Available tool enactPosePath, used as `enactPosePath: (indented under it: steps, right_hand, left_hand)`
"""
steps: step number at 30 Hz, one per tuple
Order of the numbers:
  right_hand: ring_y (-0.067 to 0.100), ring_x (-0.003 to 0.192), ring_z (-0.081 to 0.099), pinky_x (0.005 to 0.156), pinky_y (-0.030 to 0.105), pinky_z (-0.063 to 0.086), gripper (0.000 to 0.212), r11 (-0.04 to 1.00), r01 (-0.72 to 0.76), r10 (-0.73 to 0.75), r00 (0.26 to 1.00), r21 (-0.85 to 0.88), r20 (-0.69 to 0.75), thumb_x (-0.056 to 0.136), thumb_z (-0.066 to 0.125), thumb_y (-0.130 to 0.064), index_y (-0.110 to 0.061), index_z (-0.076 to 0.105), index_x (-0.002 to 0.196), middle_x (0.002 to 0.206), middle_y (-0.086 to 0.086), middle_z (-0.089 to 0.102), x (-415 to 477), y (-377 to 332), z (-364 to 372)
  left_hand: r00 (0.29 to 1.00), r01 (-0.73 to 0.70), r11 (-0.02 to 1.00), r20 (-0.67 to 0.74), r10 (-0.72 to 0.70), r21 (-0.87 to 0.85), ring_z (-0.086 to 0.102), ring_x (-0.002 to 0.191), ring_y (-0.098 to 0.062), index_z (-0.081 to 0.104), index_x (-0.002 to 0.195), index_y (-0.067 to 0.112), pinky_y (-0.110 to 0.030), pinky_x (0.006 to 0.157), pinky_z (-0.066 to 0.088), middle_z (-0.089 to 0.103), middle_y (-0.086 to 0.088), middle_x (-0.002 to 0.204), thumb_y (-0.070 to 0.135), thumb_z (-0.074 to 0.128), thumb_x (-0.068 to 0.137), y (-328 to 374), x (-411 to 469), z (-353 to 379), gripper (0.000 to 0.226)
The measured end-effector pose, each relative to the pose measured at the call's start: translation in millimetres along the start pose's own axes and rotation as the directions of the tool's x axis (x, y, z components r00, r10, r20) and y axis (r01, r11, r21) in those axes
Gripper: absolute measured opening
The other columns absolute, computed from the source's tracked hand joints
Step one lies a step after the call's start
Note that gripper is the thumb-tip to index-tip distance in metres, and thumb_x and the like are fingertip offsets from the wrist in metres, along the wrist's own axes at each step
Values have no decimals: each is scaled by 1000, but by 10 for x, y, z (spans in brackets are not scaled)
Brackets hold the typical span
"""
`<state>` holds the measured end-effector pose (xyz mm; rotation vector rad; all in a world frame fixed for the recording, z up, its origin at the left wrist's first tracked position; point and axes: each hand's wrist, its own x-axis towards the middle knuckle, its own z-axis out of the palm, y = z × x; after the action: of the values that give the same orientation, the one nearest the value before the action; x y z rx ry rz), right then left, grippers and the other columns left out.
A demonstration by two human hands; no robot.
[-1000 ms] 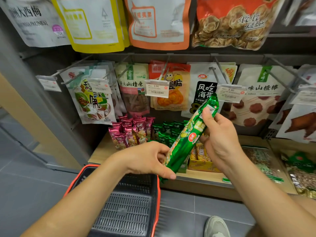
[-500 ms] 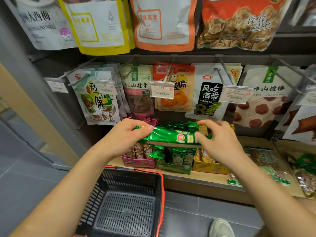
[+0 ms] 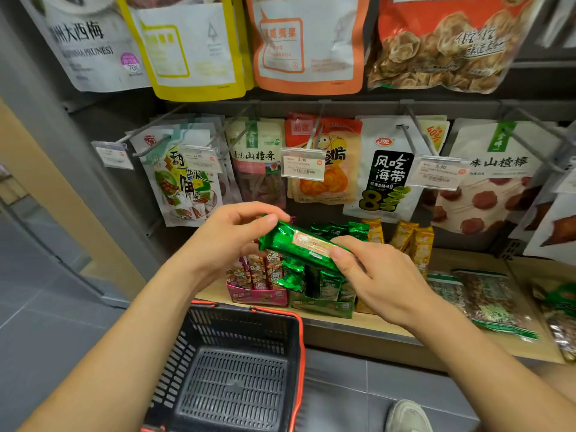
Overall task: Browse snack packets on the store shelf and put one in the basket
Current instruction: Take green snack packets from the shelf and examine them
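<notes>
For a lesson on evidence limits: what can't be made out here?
Head view throughout.
Label on green packet: blurred, partly under right hand.
Print on leftmost price tag: too small.
Upper edge cuts off the top-row bags.
Lower edge cuts off the basket at its near end.

The long green foil snack packet, steeply upright at frame centre a second ago, now lies nearly level, sloping down to the right. Its round red logo is turned away; a pale label strip faces the camera. The left hand has risen to the packet's left end; the right hand has dropped to its right end.
</notes>
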<state>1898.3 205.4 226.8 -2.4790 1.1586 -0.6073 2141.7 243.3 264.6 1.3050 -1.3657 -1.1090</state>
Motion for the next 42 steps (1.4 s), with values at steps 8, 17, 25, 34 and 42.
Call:
enactPosePath:
  steps: [8,17,25,34,42]
  right_hand:
    - [11,57,47,53,31,27,52,995,26,-23,999,93,-27,93,17,-64,-27,46,73,59,-4,50,4,23,27]
    - [3,71,56,54,25,39,53,985,30,-41,997,170,59,78,32,-82,-40,51,104,79,-16,60,7,20,12]
    - [11,67,61,61,32,48,25,913,-19,-47,987,407,152,89,46,-61,-42,52,104,82,-12,64,15,41,-21]
    - [25,60,65,56,35,53,21,677,-269,-18,925,685,380,89,50,-52,-35,62,88,74,6,65,21,-29,-108]
    - [-5,95,61,84,26,54,62,932,-136,10,936,335,353,84,74,-29,-56,42,129,124,-15,52,-51,74,-428]
  left_hand:
    - [995,-33,998,-99,28,-50,61,63,-10,79,72,22,-19,51,45,71,0,69,15,80,66,-35,11,19,9]
    - [974,-29,997,-226,11,-76,66,60,-11,77,64,19,-22,53,53,70,0,63,19,76,58,-40,58,48,5]
    - [992,-5,987,-122,-15,-160,69,93,-17,77,89,23,-31,78,57,73,-6,95,40,78,72,-63,39,31,25]
    - [978,-31,978,-211,-13,-206,71,75,-14,80,71,18,-24,64,57,75,-2,77,24,71,68,-62,52,96,10]
    - [856,72,951,-471,-214,-300,67,69,-14,62,69,6,-17,57,54,66,-13,86,12,58,95,-367,214,-64,27]
